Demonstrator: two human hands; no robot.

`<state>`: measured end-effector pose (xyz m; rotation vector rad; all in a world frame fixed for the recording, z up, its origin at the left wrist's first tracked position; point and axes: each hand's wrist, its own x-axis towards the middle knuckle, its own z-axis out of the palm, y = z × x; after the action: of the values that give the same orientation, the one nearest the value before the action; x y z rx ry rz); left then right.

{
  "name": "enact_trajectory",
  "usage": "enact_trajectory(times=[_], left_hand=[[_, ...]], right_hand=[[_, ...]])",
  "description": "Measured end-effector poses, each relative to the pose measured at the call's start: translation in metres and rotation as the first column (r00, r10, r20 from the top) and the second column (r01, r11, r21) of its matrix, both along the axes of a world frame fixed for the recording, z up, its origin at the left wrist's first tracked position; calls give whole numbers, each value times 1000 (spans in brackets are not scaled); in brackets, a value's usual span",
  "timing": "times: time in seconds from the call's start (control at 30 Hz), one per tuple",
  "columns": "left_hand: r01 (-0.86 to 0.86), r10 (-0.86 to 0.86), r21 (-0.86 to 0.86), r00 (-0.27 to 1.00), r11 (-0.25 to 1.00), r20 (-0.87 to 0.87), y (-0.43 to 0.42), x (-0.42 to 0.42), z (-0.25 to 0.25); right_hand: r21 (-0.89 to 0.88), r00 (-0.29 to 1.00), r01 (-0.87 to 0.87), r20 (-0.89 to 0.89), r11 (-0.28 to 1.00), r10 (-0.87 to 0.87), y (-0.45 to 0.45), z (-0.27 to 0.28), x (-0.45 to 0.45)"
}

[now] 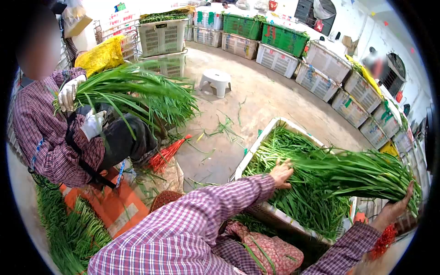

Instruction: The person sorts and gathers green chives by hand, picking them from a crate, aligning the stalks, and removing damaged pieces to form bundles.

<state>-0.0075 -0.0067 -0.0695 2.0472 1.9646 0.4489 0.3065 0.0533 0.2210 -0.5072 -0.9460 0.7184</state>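
My right hand (pixel 398 207) is closed around the stem end of a large bunch of garlic chives (pixel 366 172), raised at the right with its leaf tips trailing left over the crate. My left hand (pixel 281 174) has its fingers spread and touches the loose chives (pixel 316 211) heaped in a white plastic crate (pixel 273 123) in front of me. Some fingertips sink among the leaves. Below my right hand hang red ties (pixel 384 240).
A co-worker (pixel 50 114) in white gloves sits at the left, holding another bunch (pixel 137 91). Red ties (pixel 169 153) lie nearby. A white stool (pixel 215 81) stands on the floor. Stacked crates (pixel 277 59) line the wall. Bundled greens (pixel 68 229) lie lower left.
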Motion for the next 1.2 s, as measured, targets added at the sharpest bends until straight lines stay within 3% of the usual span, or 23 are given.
enact_trajectory(times=[0.03, 0.07, 0.17, 0.23, 0.37, 0.47, 0.53, 0.6, 0.63, 0.67, 0.73, 0.8, 0.83, 0.87, 0.97, 1.0, 1.07, 1.1, 1.13, 1.2], left_hand=[[-60, 44, 144, 993, 988, 113, -16, 1, -13], [-91, 69, 245, 993, 965, 99, -43, 1, -11], [-156, 131, 240, 985, 958, 114, -99, 4, -26], [-208, 214, 332, 977, 920, 20, -120, 13, -25], [-199, 226, 520, 974, 831, 12, -112, 18, -24], [-220, 217, 460, 974, 860, 60, -110, 18, -28], [-223, 240, 447, 971, 867, 18, -111, 17, -21], [-283, 219, 404, 955, 870, 199, -114, 18, -19], [-250, 212, 376, 967, 892, 138, -106, 10, -29], [-210, 196, 345, 978, 915, 76, -96, 4, -39], [-247, 215, 389, 969, 888, 125, -106, 10, -27], [14, -27, 608, 1000, 794, 13, -91, -19, -67], [-90, 53, 605, 995, 791, 78, -97, -9, -58], [-190, 132, 595, 981, 781, 140, -102, 2, -44], [-232, 169, 501, 971, 834, 168, -104, 8, -34], [-247, 193, 436, 967, 866, 164, -103, 8, -32], [-232, 170, 478, 971, 847, 171, -98, 4, -40], [-236, 132, 484, 962, 842, 240, -96, 1, -43], [-246, 97, 484, 945, 840, 312, -97, -5, -37], [-298, 74, 409, 874, 863, 481, -91, -2, -17]], right_hand=[[22, 999, 3, 34, 1000, -3, 15, -4, 24], [44, 998, 2, 66, 999, -5, 22, -7, 37], [105, 980, 162, 96, 981, -172, -1, 3, 51], [124, 993, 114, -8, 986, -114, -6, 11, 63], [66, 987, 109, -127, 992, -100, -11, 12, 86], [70, 981, 16, -192, 997, -3, 36, -14, 146], [119, 993, -2, -118, 993, 16, 30, -23, 161], [428, 932, 200, 193, 881, -306, 13, -43, 172], [577, 816, 254, 303, 777, -492, -6, -51, 177], [514, 900, 85, 328, 853, -287, -35, -51, 173], [364, 951, -240, 272, 900, 144, -94, -50, 163], [213, 923, 63, 360, 975, -138, -92, -89, 189], [134, 872, 207, 424, 969, -245, -90, -108, 202], [-249, 966, -258, -41, 933, 257, -109, -94, 167], [-279, 987, -157, -84, 947, 139, -137, -101, 151], [-167, 950, -311, -82, 936, 301, -138, -107, 164], [-133, 955, -293, 16, 947, 297, -134, -118, 180], [-114, 954, -284, 63, 952, 292, -133, -124, 188], [-106, 926, -259, 255, 960, 278, -130, -126, 187], [-210, 919, -108, 353, 972, 178, -136, -133, 181]])
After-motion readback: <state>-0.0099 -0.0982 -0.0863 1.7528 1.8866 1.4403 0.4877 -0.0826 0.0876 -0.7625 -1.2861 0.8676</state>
